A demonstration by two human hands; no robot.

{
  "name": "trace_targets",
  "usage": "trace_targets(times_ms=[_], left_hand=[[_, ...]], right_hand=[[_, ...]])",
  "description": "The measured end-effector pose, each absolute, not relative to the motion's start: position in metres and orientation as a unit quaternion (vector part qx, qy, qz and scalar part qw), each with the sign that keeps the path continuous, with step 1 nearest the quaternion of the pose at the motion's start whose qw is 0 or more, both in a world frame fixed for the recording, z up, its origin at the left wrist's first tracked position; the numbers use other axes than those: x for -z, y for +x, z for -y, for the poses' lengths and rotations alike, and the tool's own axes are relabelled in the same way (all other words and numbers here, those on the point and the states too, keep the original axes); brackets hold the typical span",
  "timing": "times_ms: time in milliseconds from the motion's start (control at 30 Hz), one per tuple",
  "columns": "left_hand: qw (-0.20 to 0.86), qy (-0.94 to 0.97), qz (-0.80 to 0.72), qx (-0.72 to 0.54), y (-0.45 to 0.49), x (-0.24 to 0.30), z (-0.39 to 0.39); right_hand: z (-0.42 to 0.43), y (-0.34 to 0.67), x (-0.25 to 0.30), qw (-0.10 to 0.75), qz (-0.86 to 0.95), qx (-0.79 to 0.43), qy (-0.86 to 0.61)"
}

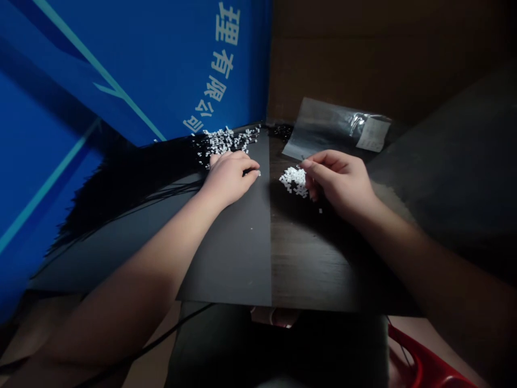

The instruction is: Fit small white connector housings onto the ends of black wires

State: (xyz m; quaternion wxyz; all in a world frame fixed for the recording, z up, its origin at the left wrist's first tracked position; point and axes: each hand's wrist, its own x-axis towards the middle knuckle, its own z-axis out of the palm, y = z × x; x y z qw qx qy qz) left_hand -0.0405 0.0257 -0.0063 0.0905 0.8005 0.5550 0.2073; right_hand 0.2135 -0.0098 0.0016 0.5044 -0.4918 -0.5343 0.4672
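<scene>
Left hand is resting over the bench, palm down, at the near edge of the white tips. Left fingers are curving, thumb and index tips sitting near each other with a gap behind them; a tiny white bit is showing at the thumb tip, can't tell if it is being gripped.

Right hand is pinching: thumb and index fingers are closing together at the tips. Something thin and dark is showing there, too small to identify, so can't tell what they are gripping, if anything.

Black wires are lying in a thick bundle, fanning out left of the left fingers; their white tips are clustering just beyond those fingers. Loose white pieces are lying in a small pile just left of and nearer than the right fingertips, between the two hands. One stray white piece is lying alone, nearer than the right fingers.

Clear bag is lying flat just beyond the right fingers, its pale label facing up at the right end. Blue panel with white lettering is standing beyond the left fingers. Red object is showing well below and right of the right fingers, partly cut off.
</scene>
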Motion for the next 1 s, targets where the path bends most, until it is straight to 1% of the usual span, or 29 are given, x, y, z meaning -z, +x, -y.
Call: trace_targets(times_ms=[633, 833, 1000], left_hand=[[0.051, 0.802, -0.553, -0.220, -0.0377, 0.0167, -0.0313], [0.066, 0.786, -0.567, -0.237, -0.0375, 0.0108, -0.0302], [0.062, 0.788, -0.580, -0.198, -0.0353, 0.0069, -0.0262]], right_hand=[[0.0118, 0.2108, -0.0009, 0.497, 0.542, -0.479, -0.479], [0.0107, 0.2118, 0.0000, 0.497, 0.547, -0.477, -0.476], [0.0094, 0.2121, 0.0014, 0.499, 0.548, -0.477, -0.472]])
